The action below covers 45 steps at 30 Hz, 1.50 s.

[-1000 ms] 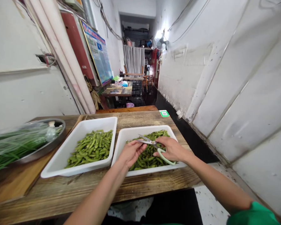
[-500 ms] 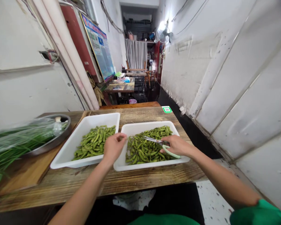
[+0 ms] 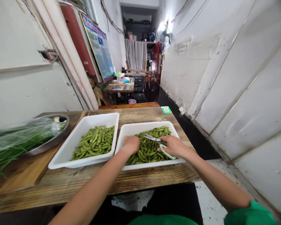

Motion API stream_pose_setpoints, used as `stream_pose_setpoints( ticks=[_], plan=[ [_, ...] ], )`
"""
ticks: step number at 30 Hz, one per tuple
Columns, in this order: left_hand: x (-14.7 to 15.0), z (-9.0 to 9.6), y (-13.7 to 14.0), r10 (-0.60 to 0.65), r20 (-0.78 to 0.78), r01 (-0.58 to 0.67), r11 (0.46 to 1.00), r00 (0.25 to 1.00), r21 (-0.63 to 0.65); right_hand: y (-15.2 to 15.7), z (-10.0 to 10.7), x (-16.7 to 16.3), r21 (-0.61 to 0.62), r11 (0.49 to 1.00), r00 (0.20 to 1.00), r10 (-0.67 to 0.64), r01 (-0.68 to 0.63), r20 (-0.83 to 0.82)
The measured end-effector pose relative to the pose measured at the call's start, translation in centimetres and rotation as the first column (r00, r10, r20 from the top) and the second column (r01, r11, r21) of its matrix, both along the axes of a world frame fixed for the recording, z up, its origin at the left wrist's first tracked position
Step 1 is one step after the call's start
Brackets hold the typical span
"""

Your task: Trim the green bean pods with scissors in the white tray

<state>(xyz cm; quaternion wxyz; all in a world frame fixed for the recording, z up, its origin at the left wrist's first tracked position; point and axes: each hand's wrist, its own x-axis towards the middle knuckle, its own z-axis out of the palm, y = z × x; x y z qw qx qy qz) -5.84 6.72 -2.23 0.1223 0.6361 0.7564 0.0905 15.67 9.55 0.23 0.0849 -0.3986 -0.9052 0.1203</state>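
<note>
My right hand (image 3: 173,146) grips scissors (image 3: 153,138) with pale green handles over the right white tray (image 3: 152,165). Their blades point left and stand slightly apart above a heap of green edamame pods (image 3: 148,152). At that tray's left side, my left hand (image 3: 132,145) is curled down at the pods, and its fingertips are mostly hidden. Whether it pinches a pod cannot be made out. Beside it on the left, a deeper white tray (image 3: 63,156) holds another pile of edamame pods (image 3: 95,142).
The trays stand on a wooden table (image 3: 84,184). At the left, a metal bowl (image 3: 45,147) with long green stalks in plastic rests on a wooden board (image 3: 25,175). A green QR-code card (image 3: 166,109) lies at the far right corner. A white wall (image 3: 224,78) runs along the right.
My left hand has moved right, from the gap between the trays to the pods in the right tray. My right hand and the scissors have barely shifted.
</note>
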Motion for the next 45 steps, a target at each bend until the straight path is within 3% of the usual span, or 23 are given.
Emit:
stream_pose_setpoints(
  ticks=[3, 5, 6, 8, 9, 11, 14, 21, 26, 28, 31, 33, 35, 40, 45],
  plan=[
    [-0.7, 0.2, 0.1, 0.012, 0.049, -0.013, 1.0, 0.999, 0.023, -0.1, -0.1, 0.2, -0.012, 1.0, 0.999, -0.007, 0.007, -0.034],
    [-1.3, 0.7, -0.3, -0.009, 0.247, -0.001, 0.999, 0.969, 0.039, -0.1, -0.1, 0.3, -0.018, 1.0, 0.998, -0.02, 0.019, -0.058],
    [-1.4, 1.0, -0.7, -0.024, 0.414, 0.009, 0.999, 0.91, 0.037, -0.1, 0.0, 0.4, -0.021, 1.0, 0.997, -0.023, 0.022, -0.069],
    [-1.3, 1.2, -1.4, -0.03, 0.743, 0.018, 1.0, 0.669, 0.024, -0.1, 0.2, 0.4, -0.028, 1.0, 0.996, -0.014, 0.012, -0.093],
    [-1.1, 1.3, -1.8, -0.022, 0.845, 0.016, 1.0, 0.535, 0.016, -0.1, 0.3, 0.4, -0.032, 0.999, 0.994, -0.002, -0.002, -0.108],
    [-0.6, 1.5, -2.4, -0.01, 0.927, 0.003, 1.0, 0.374, 0.01, -0.2, 0.5, 0.4, -0.037, 0.999, 0.989, 0.026, -0.032, -0.143],
    [0.1, 1.8, -3.0, -0.019, 0.962, -0.019, 0.999, 0.273, 0.025, -0.5, 0.9, 0.3, -0.066, 0.995, 0.98, 0.063, -0.077, -0.188],
    [1.0, 2.4, -3.6, -0.009, 0.987, 0.0, 1.0, 0.159, 0.009, -1.4, 1.8, -0.1, -0.186, 0.972, 0.974, 0.108, -0.146, -0.201],
    [1.4, 1.7, -3.7, 0.095, 0.994, -0.003, 0.996, 0.056, -0.094, -1.4, 1.9, -0.2, -0.226, 0.959, 0.975, 0.131, -0.17, -0.177],
    [1.4, 1.6, -3.7, 0.154, 0.987, -0.005, 0.988, 0.053, -0.154, -1.3, 1.7, -0.1, -0.226, 0.958, 0.977, 0.145, -0.178, -0.156],
    [1.1, 1.6, -3.7, 0.228, 0.965, -0.02, 0.974, 0.132, -0.227, -0.9, 1.5, -0.1, -0.221, 0.959, 0.982, 0.155, -0.176, -0.11],
    [0.9, 1.8, -3.8, 0.238, 0.953, -0.049, 0.971, 0.189, -0.233, -0.7, 1.5, -0.1, -0.204, 0.966, 0.986, 0.143, -0.158, -0.088],
    [0.7, 2.0, -3.8, 0.212, 0.962, -0.083, 0.976, 0.173, -0.201, -0.5, 1.5, 0.0, -0.185, 0.974, 0.989, 0.114, -0.13, -0.093],
    [0.2, 2.1, -3.4, 0.095, 0.995, -0.242, 0.965, -0.039, -0.102, -0.6, 1.7, 0.4, -0.184, 0.977, 0.986, 0.081, -0.107, -0.144],
    [0.4, 2.5, -3.1, 0.09, 0.951, -0.302, 0.936, -0.296, -0.182, -1.2, 2.1, 0.3, -0.096, 0.989, 0.985, 0.096, -0.111, -0.144]
  ],
)
